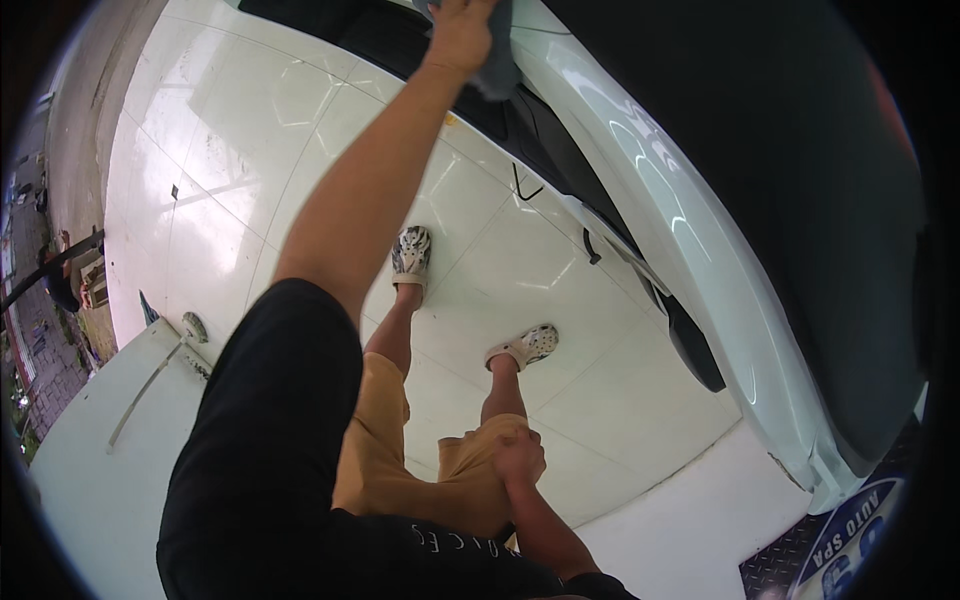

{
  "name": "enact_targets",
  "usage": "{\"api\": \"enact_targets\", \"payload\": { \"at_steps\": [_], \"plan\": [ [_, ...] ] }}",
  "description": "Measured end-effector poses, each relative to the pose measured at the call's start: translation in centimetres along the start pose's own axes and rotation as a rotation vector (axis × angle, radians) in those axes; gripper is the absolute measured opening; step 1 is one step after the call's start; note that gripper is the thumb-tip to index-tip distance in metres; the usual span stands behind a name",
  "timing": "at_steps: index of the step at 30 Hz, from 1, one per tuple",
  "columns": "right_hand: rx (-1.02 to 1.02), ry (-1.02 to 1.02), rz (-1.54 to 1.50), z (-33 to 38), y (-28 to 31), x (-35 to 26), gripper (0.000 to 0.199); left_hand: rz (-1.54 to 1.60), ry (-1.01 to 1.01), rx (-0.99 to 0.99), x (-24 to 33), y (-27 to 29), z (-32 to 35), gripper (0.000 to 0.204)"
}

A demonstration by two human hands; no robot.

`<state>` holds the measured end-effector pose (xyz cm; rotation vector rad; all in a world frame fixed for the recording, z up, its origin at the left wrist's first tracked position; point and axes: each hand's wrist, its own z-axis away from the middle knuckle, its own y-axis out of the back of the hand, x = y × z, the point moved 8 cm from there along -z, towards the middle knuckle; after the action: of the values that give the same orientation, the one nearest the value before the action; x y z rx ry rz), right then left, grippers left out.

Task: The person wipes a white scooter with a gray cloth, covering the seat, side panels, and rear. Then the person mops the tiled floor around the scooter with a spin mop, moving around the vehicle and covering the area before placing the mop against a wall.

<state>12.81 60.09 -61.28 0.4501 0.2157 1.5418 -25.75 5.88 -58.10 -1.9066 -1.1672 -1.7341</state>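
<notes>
My left hand (465, 35) is at the top edge of the head view, at the end of my outstretched left arm. It holds a dark grey cloth (497, 68) against the pale body of a vehicle (690, 225); its fingertips are partly cut off by the frame. Lower down, my right hand (520, 457) rests on the right leg of my tan shorts (470, 487). Its fingers are curled in, and whatever may be inside them is hidden.
The vehicle's glossy panel curves down the right side beside a large dark surface (800, 180). Black trim (545, 150) runs along its lower side. My patterned clogs (525, 347) stand on white floor tiles (290, 130). A pale panel (120, 440) is at lower left; a person (62, 280) is outside.
</notes>
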Motion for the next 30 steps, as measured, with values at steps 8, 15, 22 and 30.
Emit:
{"api": "enact_targets", "payload": {
  "at_steps": [8,15,22,30],
  "plan": [
    [-0.027,0.023,0.003,0.1,-1.6,0.7,0.054,0.558,0.158,-0.060,14.2,-6.4,20.1,0.085],
    [0.005,0.016,-0.054,0.7,-1.6,1.2,0.053,0.434,0.616,-0.036,8.2,-3.7,9.8,0.056],
    [-0.078,-0.004,-0.183,1.4,-1.1,2.2,0.053,0.117,-0.187,-0.370,28.6,-10.0,28.4,0.054],
    [-0.103,-0.008,-0.369,1.9,-1.8,5.9,0.056,-0.144,-0.182,-0.421,30.6,-8.4,23.9,0.044]
  ]
}}
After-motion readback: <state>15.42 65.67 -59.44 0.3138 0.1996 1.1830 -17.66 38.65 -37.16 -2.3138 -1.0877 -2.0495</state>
